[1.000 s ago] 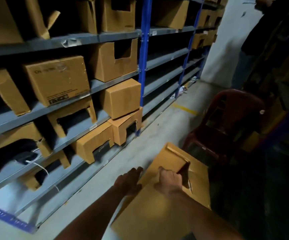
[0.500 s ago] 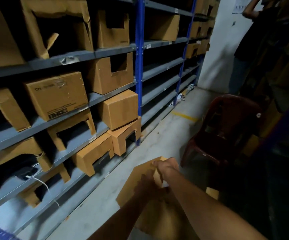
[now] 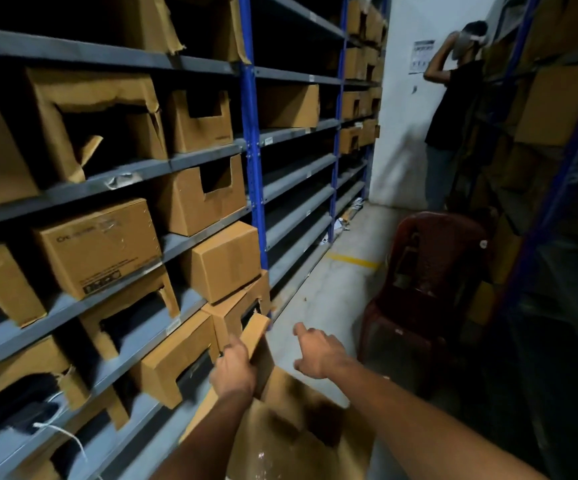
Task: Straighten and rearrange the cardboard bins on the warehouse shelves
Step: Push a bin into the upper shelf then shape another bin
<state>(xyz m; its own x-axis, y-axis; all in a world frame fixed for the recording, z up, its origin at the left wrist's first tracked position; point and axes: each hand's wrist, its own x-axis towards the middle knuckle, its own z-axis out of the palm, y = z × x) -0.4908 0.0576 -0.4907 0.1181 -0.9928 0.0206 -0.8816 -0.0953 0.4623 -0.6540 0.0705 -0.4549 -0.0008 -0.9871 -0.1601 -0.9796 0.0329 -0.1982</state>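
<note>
A brown cardboard bin hangs low in the aisle in front of me, its open top tilted up. My left hand grips its upright flap at the near-left corner. My right hand hovers just above the bin's right side with loosely curled fingers and holds nothing. Grey metal shelves on blue posts fill the left. They carry several cardboard bins with cut-out fronts, some torn, such as a bin on the middle level. A closed box sits askew on a bin by the blue post.
A dark red plastic chair stands in the aisle to the right. Beyond it a person stands by the white wall. More shelving with boxes lines the right side. A white cord hangs from a low shelf.
The bin has come up from the floor and tilted upright. My left hand now grips its flap and my right hand has let go. My view has risen toward the shelves.
</note>
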